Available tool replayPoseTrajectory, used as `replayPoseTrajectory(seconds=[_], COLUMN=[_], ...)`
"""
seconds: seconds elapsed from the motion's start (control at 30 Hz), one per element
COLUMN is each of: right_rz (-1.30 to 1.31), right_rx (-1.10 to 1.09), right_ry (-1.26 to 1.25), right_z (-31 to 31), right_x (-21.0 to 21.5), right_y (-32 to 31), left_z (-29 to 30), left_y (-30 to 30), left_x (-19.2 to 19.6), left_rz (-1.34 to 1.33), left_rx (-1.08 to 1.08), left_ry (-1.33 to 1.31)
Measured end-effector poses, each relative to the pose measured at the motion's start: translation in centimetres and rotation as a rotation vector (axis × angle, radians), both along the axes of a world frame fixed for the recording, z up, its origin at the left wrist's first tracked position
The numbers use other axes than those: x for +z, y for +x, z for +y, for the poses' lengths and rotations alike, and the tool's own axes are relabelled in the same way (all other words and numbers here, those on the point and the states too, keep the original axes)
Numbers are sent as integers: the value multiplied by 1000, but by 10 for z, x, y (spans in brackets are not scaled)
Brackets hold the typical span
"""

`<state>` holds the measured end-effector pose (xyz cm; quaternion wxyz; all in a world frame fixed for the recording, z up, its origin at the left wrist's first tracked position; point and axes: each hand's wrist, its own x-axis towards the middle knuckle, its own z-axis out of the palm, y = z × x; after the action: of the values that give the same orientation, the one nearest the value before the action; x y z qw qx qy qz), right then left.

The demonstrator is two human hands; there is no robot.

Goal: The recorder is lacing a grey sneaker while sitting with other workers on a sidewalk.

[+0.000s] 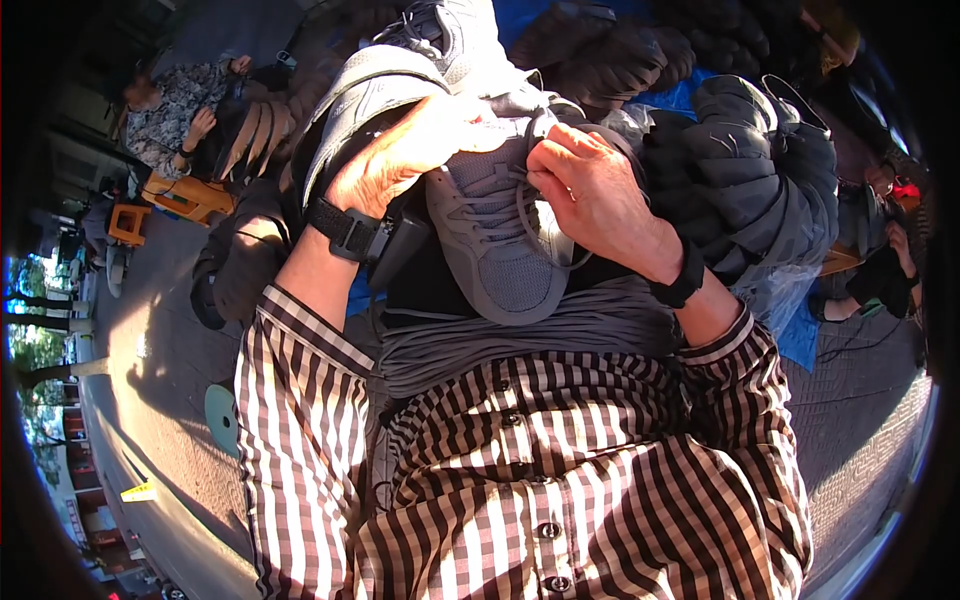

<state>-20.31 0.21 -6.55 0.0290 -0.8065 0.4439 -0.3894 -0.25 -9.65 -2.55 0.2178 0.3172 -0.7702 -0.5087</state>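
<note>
A grey sneaker (pixel 505 240) rests over my lap with its toe toward me, its lace threaded in rows across the front. My left hand (pixel 415 150) is closed at the sneaker's tongue and collar; bright sun washes out its fingertips. On the other side, my right hand (pixel 595 195) pinches the thin grey shoelace (pixel 522 205) near the top eyelets. Part of that lace hangs in a loop beside the toe. A thick bundle of loose grey laces (pixel 530 335) lies across my lap, against my checked shirt.
Another grey sneaker (pixel 465 35) lies beyond my hands. Stacked dark shoe uppers (pixel 740 170) are bundled at the right, above blue plastic sheeting (pixel 795 335). At the left, a person in a patterned top (pixel 180 115) sits near orange stools (pixel 185 200). A pale green disc (pixel 220 420) is by my left sleeve.
</note>
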Motion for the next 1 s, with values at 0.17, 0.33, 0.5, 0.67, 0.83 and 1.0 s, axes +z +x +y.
replayPoseTrajectory(seconds=[0.17,0.33,0.5,0.67,0.83,1.0], right_rz=[88,226,217,234,259,221], right_rx=[-3,-61,37,67,108,98], right_ry=[-65,-36,-63,-70,-123,-109], right_z=[-1,-2,-4,-4,-6,-9], right_x=[7,15,8,10,15,9], right_y=[10,17,5,7,4,4], left_z=[0,-1,11,8,7,11], left_y=[8,7,-1,6,4,2], left_x=[4,8,13,13,19,19], left_rz=[20,-12,-1,-24,-164,-213], left_rx=[57,6,40,8,-16,40], left_ry=[-44,38,48,28,-61,-102])
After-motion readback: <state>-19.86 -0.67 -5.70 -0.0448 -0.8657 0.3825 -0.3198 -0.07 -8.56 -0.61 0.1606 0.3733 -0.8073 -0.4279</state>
